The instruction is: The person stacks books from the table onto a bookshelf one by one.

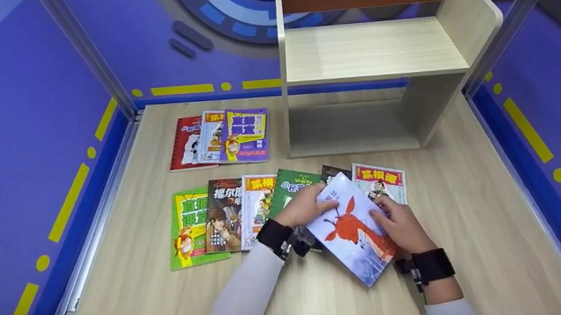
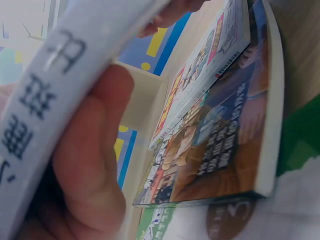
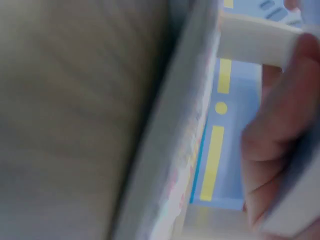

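Note:
Both hands hold a pale blue picture book (image 1: 356,238) with a red deer-like animal on its cover, tilted above the front of the table. My left hand (image 1: 299,209) grips its upper left edge, thumb on the cover. At the right edge, my right hand (image 1: 405,225) pinches it with the fingers over the cover. The left wrist view shows the book's spine (image 2: 52,70) beside the left hand (image 2: 90,160). Partly behind the held book lie a green book (image 1: 291,180), a dark book (image 1: 334,169) and a red-and-white comic book (image 1: 391,179).
A two-tier wooden shelf (image 1: 374,51) stands at the back right. Left of it lie overlapping red (image 1: 182,155), white and purple (image 1: 254,155) books. In the front row, a bright green book (image 1: 191,257), a brown detective book (image 1: 222,227) and a white comic book (image 1: 256,202) overlap.

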Motion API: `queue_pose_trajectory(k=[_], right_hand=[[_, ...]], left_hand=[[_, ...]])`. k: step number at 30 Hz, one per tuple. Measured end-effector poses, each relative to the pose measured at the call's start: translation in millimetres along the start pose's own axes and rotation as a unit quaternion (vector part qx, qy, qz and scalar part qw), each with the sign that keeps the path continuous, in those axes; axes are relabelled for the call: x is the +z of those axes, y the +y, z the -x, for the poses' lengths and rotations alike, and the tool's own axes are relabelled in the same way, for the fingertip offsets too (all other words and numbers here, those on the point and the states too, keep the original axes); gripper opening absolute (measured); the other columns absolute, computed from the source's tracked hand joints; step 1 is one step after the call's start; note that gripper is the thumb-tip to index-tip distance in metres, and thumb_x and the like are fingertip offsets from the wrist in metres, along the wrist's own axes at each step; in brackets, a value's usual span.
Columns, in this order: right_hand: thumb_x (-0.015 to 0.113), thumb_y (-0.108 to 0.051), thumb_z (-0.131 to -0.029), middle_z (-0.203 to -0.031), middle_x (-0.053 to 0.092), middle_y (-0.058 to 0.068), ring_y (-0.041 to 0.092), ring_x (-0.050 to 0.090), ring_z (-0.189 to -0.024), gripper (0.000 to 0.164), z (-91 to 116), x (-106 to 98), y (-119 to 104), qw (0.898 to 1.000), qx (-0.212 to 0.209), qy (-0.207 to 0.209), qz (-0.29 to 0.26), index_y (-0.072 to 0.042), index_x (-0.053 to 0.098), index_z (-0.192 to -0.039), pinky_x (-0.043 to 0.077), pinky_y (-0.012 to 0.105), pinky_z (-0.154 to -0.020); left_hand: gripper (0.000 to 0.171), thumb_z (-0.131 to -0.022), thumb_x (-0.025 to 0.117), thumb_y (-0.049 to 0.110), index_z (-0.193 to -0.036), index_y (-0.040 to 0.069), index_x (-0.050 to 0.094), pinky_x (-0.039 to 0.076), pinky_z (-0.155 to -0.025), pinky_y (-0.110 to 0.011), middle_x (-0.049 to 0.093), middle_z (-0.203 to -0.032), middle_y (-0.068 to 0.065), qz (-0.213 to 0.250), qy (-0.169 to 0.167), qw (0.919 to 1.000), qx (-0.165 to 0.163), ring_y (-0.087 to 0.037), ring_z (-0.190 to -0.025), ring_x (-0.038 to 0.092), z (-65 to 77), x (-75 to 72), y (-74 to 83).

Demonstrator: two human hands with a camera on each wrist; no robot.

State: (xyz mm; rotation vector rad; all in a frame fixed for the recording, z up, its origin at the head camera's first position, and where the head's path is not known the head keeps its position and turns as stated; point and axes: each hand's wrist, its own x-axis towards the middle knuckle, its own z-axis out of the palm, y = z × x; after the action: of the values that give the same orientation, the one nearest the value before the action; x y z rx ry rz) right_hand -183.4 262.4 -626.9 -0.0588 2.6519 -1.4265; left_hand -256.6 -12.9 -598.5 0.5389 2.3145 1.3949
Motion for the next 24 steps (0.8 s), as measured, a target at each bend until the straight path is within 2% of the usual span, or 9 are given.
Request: queue_pose_trajectory(k=[3,6,9,11,12,15,19,21,24], right_hand=[[0.061,-0.038,-0.109,-0.094,0.068,0.010,0.019,0.063,-0.079,0.027,-2,-9,1,0.998,0.016,0.060,-0.021,-0.012,0.065,-0.117,0.052,0.025,-0.064],[0.057,-0.030,-0.111,-0.088,0.067,0.003,0.012,0.062,-0.073,0.028,-2,-14,-1,0.988,0.051,0.105,-0.102,-0.005,0.064,-0.121,0.051,0.023,-0.060],[0.050,-0.026,-0.113,-0.085,0.066,-0.002,0.008,0.063,-0.070,0.032,-1,-14,-6,0.968,0.091,0.114,-0.205,0.002,0.058,-0.127,0.052,0.024,-0.058],[0.046,-0.025,-0.114,-0.088,0.066,-0.002,0.007,0.063,-0.073,0.035,1,-12,-11,0.957,0.111,0.112,-0.244,0.005,0.055,-0.129,0.054,0.024,-0.061],[0.045,-0.025,-0.115,-0.092,0.066,0.000,0.008,0.062,-0.077,0.036,1,-10,-13,0.955,0.118,0.110,-0.250,0.005,0.054,-0.130,0.054,0.024,-0.064],[0.039,-0.028,-0.116,-0.115,0.063,0.010,0.013,0.060,-0.098,0.040,3,-6,-18,0.960,0.138,0.103,-0.221,0.003,0.049,-0.138,0.051,0.022,-0.078],[0.037,-0.033,-0.116,-0.138,0.057,0.023,0.025,0.056,-0.119,0.048,3,0,-19,0.976,0.134,0.103,-0.140,0.001,0.039,-0.149,0.045,0.024,-0.091],[0.039,-0.033,-0.115,-0.136,0.060,0.028,0.030,0.060,-0.119,0.049,4,3,-16,0.982,0.116,0.113,-0.096,0.003,0.037,-0.149,0.047,0.027,-0.090],[0.043,-0.029,-0.115,-0.121,0.065,0.031,0.034,0.065,-0.106,0.043,6,6,-13,0.986,0.088,0.135,-0.031,0.007,0.041,-0.139,0.050,0.031,-0.079]], left_hand=[[0.025,-0.103,0.072,0.030,-0.117,0.010,0.068,0.062,-0.060,-0.029,0.075,-0.095,-0.006,0.026,0.046,0.9986,-0.001,-0.012,-0.070,0.072,2.6,-0.9,-4.3],[0.024,-0.104,0.071,0.027,-0.117,0.008,0.066,0.061,-0.063,-0.031,0.074,-0.096,-0.009,0.039,0.109,0.9933,-0.006,-0.013,-0.074,0.069,5.9,-1.9,-6.2],[0.025,-0.104,0.070,0.026,-0.117,0.006,0.065,0.059,-0.069,-0.033,0.072,-0.097,-0.011,0.046,0.168,0.9845,-0.016,-0.015,-0.079,0.067,8.6,0.3,-5.0],[0.025,-0.104,0.069,0.026,-0.116,0.004,0.064,0.058,-0.072,-0.033,0.071,-0.097,-0.012,0.044,0.199,0.9787,-0.024,-0.016,-0.083,0.065,9.7,4.9,-3.2],[0.026,-0.104,0.068,0.027,-0.116,0.005,0.064,0.058,-0.074,-0.033,0.070,-0.097,-0.011,0.041,0.212,0.9760,-0.030,-0.016,-0.084,0.064,10.1,8.1,-2.4],[0.026,-0.105,0.067,0.029,-0.115,0.006,0.063,0.057,-0.075,-0.033,0.069,-0.096,-0.009,0.035,0.237,0.9697,-0.047,-0.016,-0.085,0.064,11.0,19.9,-0.8],[0.026,-0.106,0.065,0.029,-0.118,0.005,0.062,0.057,-0.079,-0.036,0.068,-0.096,-0.008,0.024,0.253,0.9657,-0.056,-0.017,-0.087,0.064,13.6,35.2,-0.9],[0.027,-0.107,0.064,0.027,-0.119,0.004,0.060,0.056,-0.080,-0.039,0.068,-0.095,-0.009,0.016,0.255,0.9653,-0.055,-0.019,-0.088,0.064,15.7,41.2,-1.2],[0.027,-0.107,0.063,0.026,-0.120,0.003,0.058,0.056,-0.080,-0.042,0.067,-0.092,-0.010,-0.003,0.254,0.9652,-0.060,-0.022,-0.087,0.065,19.1,47.5,-1.3]])
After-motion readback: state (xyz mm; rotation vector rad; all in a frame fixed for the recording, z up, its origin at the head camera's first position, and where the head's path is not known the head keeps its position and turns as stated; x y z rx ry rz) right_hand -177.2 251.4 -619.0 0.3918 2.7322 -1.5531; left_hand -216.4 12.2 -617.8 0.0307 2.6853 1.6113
